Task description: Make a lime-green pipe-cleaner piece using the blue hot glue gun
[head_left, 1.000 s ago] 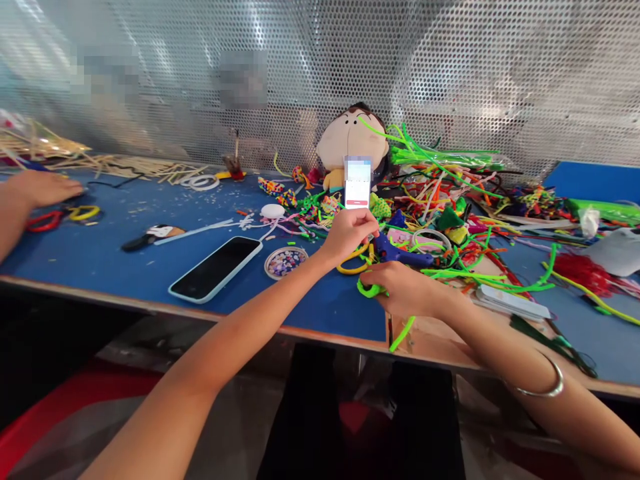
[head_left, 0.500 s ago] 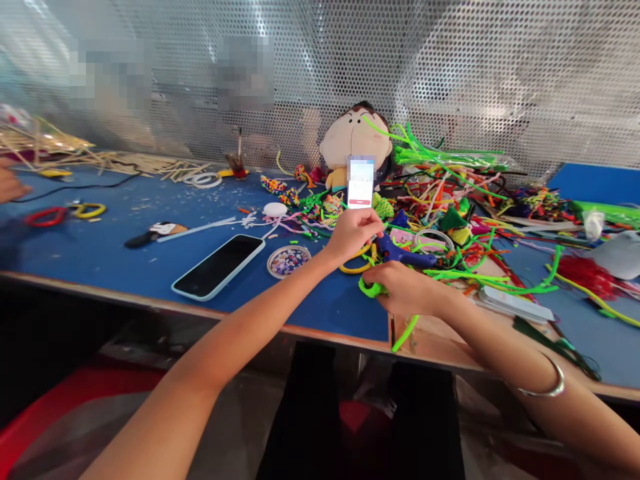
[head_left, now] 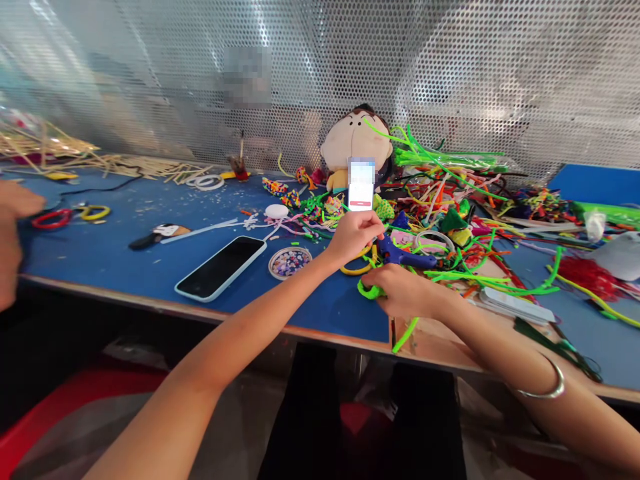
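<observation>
My right hand is closed on a bright green pipe cleaner, bent into a small loop at the fingertips. Just above it, my left hand is closed in a pinch beside the nozzle end of a blue glue gun. What its fingers hold, if anything, is too small to make out. Yellow scissor handles lie partly hidden beneath my left hand. A phone with a lit screen stands upright behind that hand, in front of a plush doll.
A heap of coloured pipe cleaners spreads across the back right. Left of my hands lie a round dish of beads and a dark-screened phone. Another person's hand is at the left edge, near red-handled scissors.
At the left edge, the other person's hand and arm have come further into view. My own hands have hardly moved, and the view has shifted slightly.
</observation>
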`<state>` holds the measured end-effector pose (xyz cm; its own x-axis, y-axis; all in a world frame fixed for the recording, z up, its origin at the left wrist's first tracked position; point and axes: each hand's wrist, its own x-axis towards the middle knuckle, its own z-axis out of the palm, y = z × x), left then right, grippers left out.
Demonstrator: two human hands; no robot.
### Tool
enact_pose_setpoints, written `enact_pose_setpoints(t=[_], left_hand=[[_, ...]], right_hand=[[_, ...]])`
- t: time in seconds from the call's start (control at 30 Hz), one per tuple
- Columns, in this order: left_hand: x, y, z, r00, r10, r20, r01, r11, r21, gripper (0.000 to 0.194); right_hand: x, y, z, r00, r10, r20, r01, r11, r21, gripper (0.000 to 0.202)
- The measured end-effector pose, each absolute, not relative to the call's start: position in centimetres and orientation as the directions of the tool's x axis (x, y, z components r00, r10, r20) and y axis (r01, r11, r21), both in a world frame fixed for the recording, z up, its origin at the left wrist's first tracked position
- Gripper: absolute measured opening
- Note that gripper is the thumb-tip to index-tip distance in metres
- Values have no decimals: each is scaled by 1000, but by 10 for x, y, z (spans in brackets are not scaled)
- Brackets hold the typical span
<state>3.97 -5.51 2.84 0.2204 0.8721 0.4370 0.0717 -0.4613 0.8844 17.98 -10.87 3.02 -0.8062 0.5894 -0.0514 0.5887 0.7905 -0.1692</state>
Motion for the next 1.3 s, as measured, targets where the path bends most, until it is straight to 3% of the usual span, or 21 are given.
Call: enact_pose_setpoints(t=[0.2, 1.07, 1.2, 1.3], left_hand=[[40, -52, 25, 225, 866, 446, 70, -471, 879, 12], [40, -57, 29, 224, 868, 444, 106, -474, 874, 11], [40, -58, 30, 228, 872, 433, 108, -465, 879, 12], [40, -55, 28, 234, 870, 434, 100, -466, 879, 11]], right_hand=[[181, -112, 29, -823, 568, 13, 557, 810, -184, 16], [179, -112, 22, -800, 600, 17, 591, 793, -147, 18], [179, -110, 21, -789, 614, 20, 600, 776, -194, 18], [182, -107, 23, -758, 651, 50, 601, 725, -336, 15]])
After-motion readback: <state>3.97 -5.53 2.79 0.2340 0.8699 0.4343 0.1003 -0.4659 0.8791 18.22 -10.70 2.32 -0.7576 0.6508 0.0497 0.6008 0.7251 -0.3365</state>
